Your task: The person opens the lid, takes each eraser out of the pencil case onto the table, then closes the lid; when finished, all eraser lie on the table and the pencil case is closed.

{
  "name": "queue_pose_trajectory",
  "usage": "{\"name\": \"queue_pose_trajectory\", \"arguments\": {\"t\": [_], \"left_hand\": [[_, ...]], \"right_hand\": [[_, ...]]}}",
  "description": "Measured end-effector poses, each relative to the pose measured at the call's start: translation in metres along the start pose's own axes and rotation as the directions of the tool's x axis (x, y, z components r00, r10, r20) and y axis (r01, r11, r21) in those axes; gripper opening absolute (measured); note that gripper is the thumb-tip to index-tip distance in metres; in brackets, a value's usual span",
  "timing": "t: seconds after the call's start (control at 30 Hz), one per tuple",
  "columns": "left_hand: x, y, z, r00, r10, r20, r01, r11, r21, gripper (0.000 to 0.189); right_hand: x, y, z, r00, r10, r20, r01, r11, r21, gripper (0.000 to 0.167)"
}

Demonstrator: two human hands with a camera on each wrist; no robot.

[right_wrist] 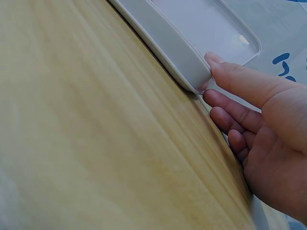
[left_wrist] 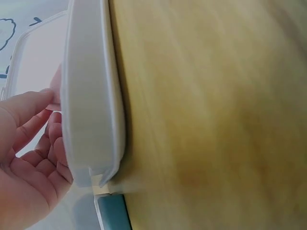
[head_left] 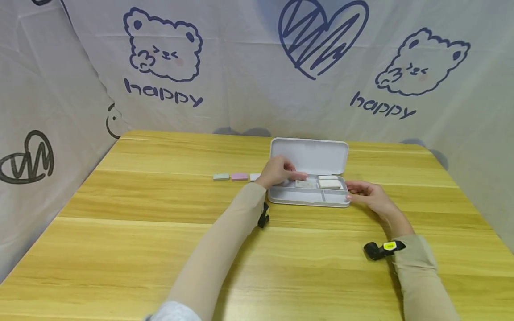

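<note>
An open white pencil case [head_left: 295, 196] lies on the table, its lid [head_left: 309, 156] tilted back. My left hand [head_left: 277, 171] reaches over its back compartment and pinches a small pink eraser [left_wrist: 56, 88] between thumb and fingers. The case's front wall hides part of that eraser in the left wrist view. White erasers [head_left: 329, 183] sit in the back right of the case, and a pale flat block [head_left: 304, 183] lies left of them. My right hand [head_left: 373, 198] grips the case's right end, thumb on the rim and fingers at the outer side.
Left of the case, a light green eraser [head_left: 221, 177], a pink-purple eraser [head_left: 239, 177] and a white one [head_left: 254, 177] stand in a row on the wooden table [head_left: 160, 249]. A printed cloth [head_left: 241, 67] hangs behind the table.
</note>
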State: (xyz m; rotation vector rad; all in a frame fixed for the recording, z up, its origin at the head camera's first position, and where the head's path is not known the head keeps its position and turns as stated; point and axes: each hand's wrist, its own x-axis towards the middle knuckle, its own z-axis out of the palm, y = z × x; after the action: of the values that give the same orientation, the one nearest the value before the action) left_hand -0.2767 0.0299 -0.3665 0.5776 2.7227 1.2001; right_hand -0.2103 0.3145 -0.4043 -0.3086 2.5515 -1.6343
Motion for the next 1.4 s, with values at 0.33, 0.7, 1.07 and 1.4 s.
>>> {"name": "queue_pose_trajectory", "arguments": {"t": [0.33, 0.7, 1.07, 1.4], "left_hand": [[-0.001, 0.0, -0.005, 1.0, 0.002, -0.024, -0.004, 0.996, -0.089, 0.016], [-0.003, -0.006, -0.01, 0.999, -0.024, -0.048, 0.017, 0.99, -0.143, 0.014], [-0.008, -0.011, -0.017, 0.998, -0.023, -0.063, 0.01, 0.979, -0.204, 0.012], [-0.017, -0.02, -0.026, 0.996, -0.08, -0.045, 0.059, 0.934, -0.351, 0.012]], "right_hand": [[0.001, 0.0, 0.0, 1.0, 0.001, 0.0, -0.001, 1.0, -0.007, 0.048], [0.002, 0.003, 0.001, 1.0, -0.023, -0.003, 0.023, 1.0, 0.011, 0.048], [0.003, 0.003, 0.001, 1.0, -0.029, -0.001, 0.029, 1.0, 0.009, 0.047], [0.001, 0.0, 0.001, 1.0, -0.007, -0.004, 0.007, 1.0, 0.004, 0.048]]}}
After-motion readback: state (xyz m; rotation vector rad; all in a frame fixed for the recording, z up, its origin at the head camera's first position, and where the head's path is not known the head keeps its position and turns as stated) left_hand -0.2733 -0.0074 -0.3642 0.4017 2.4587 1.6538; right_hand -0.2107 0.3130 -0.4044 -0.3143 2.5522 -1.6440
